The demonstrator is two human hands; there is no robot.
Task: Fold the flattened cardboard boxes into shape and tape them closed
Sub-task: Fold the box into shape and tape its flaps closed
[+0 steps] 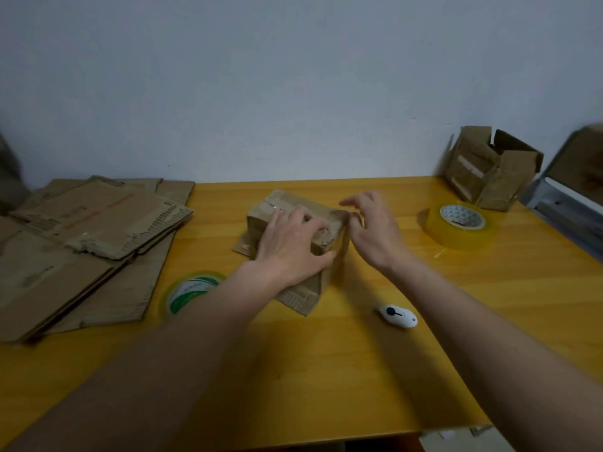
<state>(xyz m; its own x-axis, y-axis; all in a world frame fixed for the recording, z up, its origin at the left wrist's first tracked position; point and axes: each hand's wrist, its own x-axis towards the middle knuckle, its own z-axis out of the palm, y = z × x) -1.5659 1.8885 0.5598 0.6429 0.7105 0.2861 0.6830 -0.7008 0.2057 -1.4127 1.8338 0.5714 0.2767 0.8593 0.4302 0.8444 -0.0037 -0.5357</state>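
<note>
The yellow tabletop stretches before me, with a heap of flattened boxes lying at its far left edge, well apart from the work. At the far right corner stands a folded box, its top flaps still open. In the middle, just in front of me, sits the small box I am shaping, with loose flaps spread on the tabletop at its near and left sides.

My left hand lies flat across its top, fingers spread and straight, thumb against the near corner, pressing the flaps down. My right hand is at the box's right end, fingers loosely bent and apart; whether it pinches tape or an edge there I cannot tell.

The cardboard looks light, worn and soft at the creases, so I judge it will slide or crumple if pushed hard; better to hold it by the corners and firm edges.

A clear tape roll lies near my right hand, a second tape roll partly under my left forearm, and a small white cutter nearest me.
</note>
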